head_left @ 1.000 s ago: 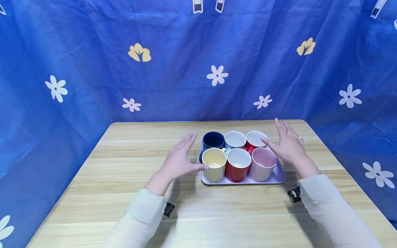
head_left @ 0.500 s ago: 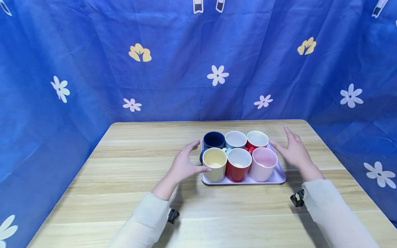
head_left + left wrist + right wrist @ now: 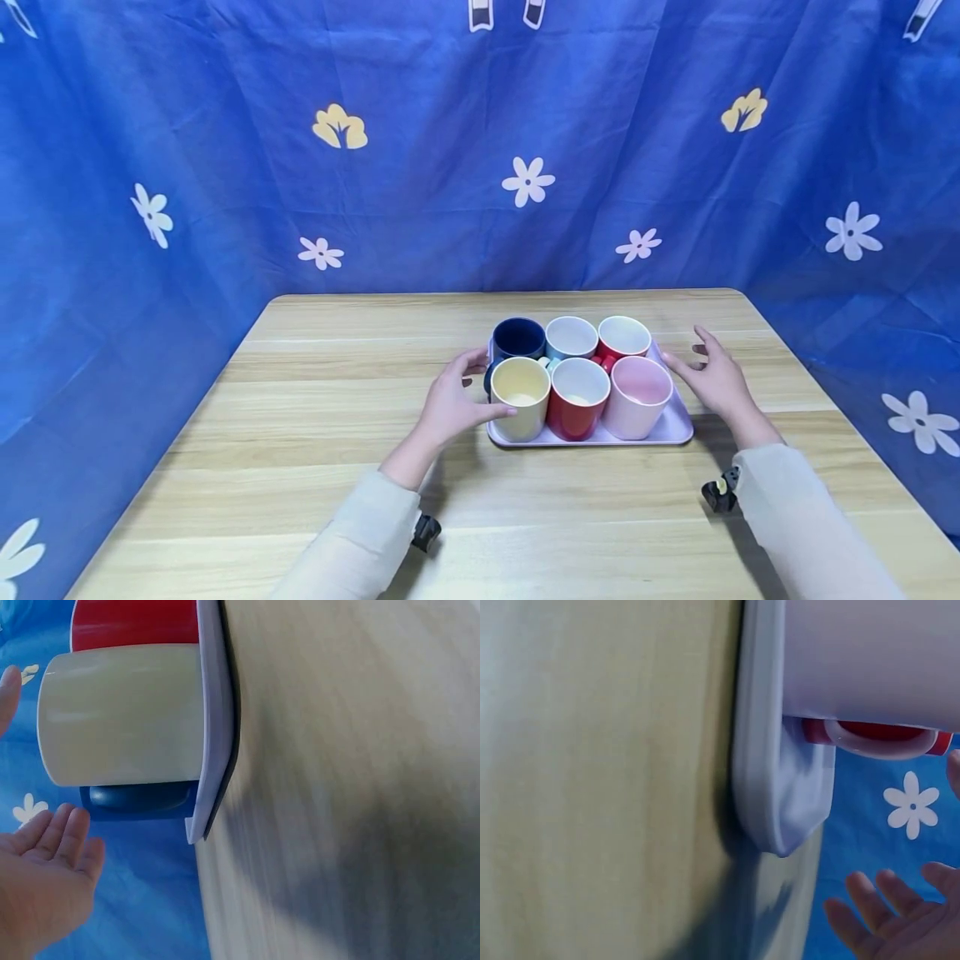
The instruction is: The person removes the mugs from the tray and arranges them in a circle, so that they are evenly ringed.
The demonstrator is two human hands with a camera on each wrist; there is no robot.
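Two rows of mugs stand upright on a lilac tray (image 3: 679,427). In front are a cream mug (image 3: 519,418), a red mug (image 3: 573,418) and a pink mug (image 3: 630,419). Behind them stand a navy mug (image 3: 517,337), a light blue mug (image 3: 572,335) and a second red mug (image 3: 625,336). My left hand (image 3: 453,404) is at the tray's left side, its thumb overlapping the cream mug in the head view; the left wrist view shows the fingers apart from that mug. At the tray's right end my right hand (image 3: 714,385) hovers with spread, relaxed fingers, holding nothing.
The tray lies on a light wooden table (image 3: 315,400), right of its middle. A blue curtain (image 3: 427,167) with flower prints hangs behind and along both sides. Small black devices (image 3: 425,532) sit at the wrists.
My left hand has shifted slightly right toward the tray, its fingers bending inward. The right hand has drawn away from the mugs and lowered to the tray's right side. The mugs stay put.
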